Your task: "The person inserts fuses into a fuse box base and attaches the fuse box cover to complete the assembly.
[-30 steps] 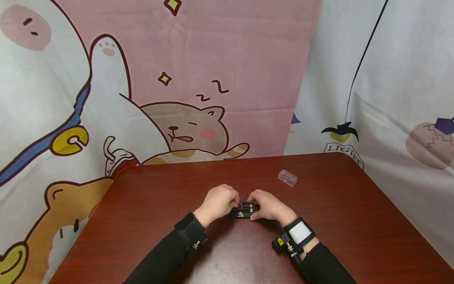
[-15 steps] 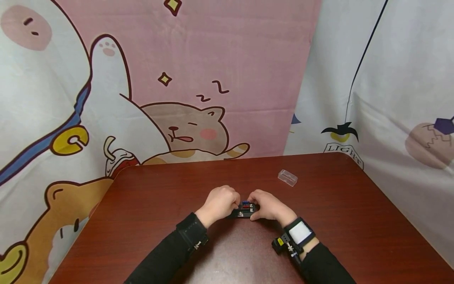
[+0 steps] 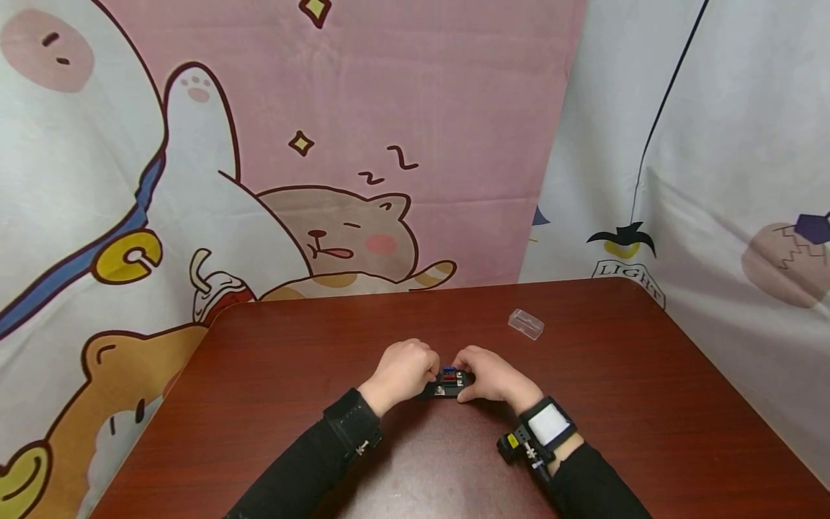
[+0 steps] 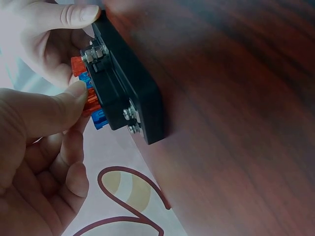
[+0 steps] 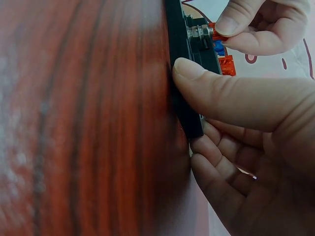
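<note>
A black fuse block with metal bolts sits on the brown table, bearing several red and blue blade fuses. My left hand is at its left side, where thumb and finger pinch a red blade fuse seated in the row. Past that thumb, a blue fuse shows at the row's end. The block's other end is held by my right hand, its thumb on one long edge and fingers round the opposite side. In the right wrist view another red fuse stands nearer that hand.
A clear plastic cover lies on the table behind and to the right of the hands. Beyond the table's far edge hangs a printed cloth with cartoon animals.
My left hand has shifted very slightly to the right and keeps its pinch. The right hand, the fuse block and the clear cover look unmoved.
</note>
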`<move>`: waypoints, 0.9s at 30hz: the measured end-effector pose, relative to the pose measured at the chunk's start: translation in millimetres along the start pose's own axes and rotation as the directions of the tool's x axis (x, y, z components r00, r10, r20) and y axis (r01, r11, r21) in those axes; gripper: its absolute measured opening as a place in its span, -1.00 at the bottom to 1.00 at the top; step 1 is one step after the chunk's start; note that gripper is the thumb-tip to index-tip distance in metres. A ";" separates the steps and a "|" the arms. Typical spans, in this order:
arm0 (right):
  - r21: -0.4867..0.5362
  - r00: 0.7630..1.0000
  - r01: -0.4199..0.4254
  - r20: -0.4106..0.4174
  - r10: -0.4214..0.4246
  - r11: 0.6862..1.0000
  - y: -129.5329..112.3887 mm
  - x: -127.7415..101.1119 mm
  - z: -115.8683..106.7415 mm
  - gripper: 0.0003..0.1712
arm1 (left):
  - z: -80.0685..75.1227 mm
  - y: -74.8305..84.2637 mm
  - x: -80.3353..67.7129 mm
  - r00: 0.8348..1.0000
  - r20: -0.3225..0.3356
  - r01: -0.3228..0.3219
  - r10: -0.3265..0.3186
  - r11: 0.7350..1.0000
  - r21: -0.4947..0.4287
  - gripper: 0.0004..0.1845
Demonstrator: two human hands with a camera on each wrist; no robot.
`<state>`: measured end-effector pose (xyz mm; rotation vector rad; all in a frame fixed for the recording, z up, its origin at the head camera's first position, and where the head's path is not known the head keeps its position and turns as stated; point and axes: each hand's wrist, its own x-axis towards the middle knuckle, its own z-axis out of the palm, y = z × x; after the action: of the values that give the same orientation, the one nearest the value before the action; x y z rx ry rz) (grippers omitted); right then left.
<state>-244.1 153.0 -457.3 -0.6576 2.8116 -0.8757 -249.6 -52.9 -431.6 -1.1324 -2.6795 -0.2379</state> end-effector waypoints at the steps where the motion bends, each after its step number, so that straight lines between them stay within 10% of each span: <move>1: -0.001 1.000 0.002 -0.001 -0.002 1.000 0.1 0.0 0.1 -0.54 | 0.3 -0.1 0.0 1.000 0.002 0.001 -0.001 1.000 0.001 -0.86; 27: -0.002 1.000 -0.006 -0.001 0.006 1.000 -1.2 -1.5 0.1 -0.54 | 3.3 0.7 1.8 0.999 -0.011 0.043 -0.043 0.998 -0.036 -0.80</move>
<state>-242.3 152.7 -456.7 -0.6496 2.8138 -0.8724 -250.8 -50.4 -434.2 -1.0811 -2.7017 -0.3002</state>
